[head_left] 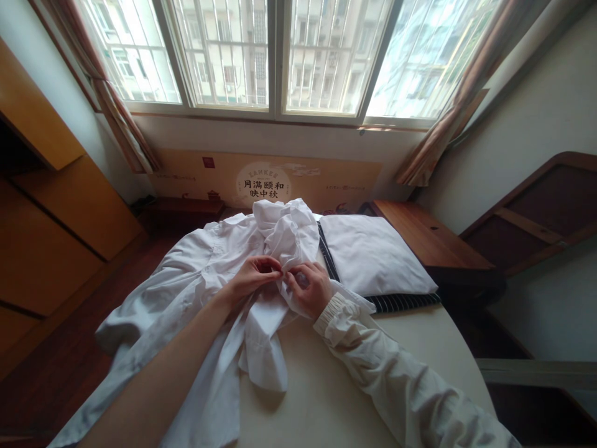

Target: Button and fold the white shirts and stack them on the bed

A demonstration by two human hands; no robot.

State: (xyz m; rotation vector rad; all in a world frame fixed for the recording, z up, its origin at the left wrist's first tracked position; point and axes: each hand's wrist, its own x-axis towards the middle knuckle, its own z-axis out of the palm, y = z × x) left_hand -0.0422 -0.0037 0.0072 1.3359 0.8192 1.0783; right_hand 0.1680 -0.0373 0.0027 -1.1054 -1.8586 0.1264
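A crumpled white shirt [209, 249] lies bunched over the left part of the pale table, with a sleeve-like piece [265, 358] hanging toward me. My left hand [255, 274] pinches the white cloth between thumb and fingertips, its forearm bare. Close beside it, my right hand [310, 287] also grips the cloth, fingers curled and thumb bent in. The two sets of fingertips almost meet; whatever small detail lies between them is too small to make out. A beige elastic cuff circles my right wrist.
To the right lie a folded white cloth [377, 252] and a dark striped one [405, 303] under it, on the pale round-edged table [364, 386]. Behind stand a wooden desk [429, 239] and a printed board [186, 171] below the window. A wooden cabinet [41, 230] is at left.
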